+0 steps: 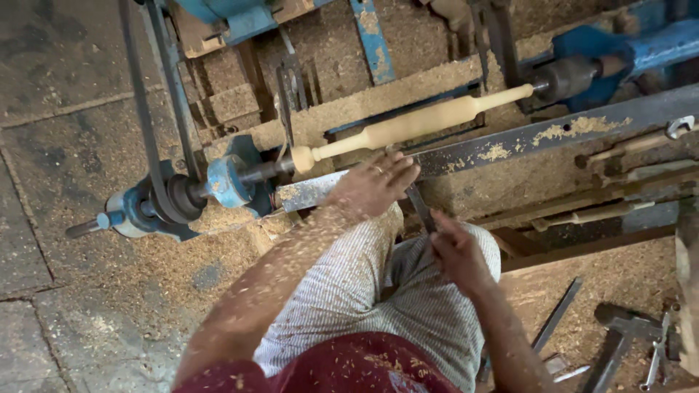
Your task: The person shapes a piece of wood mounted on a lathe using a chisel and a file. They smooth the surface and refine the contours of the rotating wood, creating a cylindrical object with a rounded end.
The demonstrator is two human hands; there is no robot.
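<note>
Your left hand (373,185) lies flat at the centre of the frame, fingers (399,173) spread over the steel tool rest (510,145) and pressing down the blade of a chisel (420,207). Your right hand (457,255), just below, is clenched around the chisel's handle end. The chisel tip points up toward the pale turned wooden spindle (415,124), mounted slantwise across the lathe (218,182) from centre left to upper right. Sawdust (145,269) covers the floor and your left forearm.

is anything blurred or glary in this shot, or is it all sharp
Head view: even, soft daylight, no glare; the wooden spindle on the lathe looks smooth with motion blur, the left hand and right hand slightly soft, the sawdust floor sharper.
</note>
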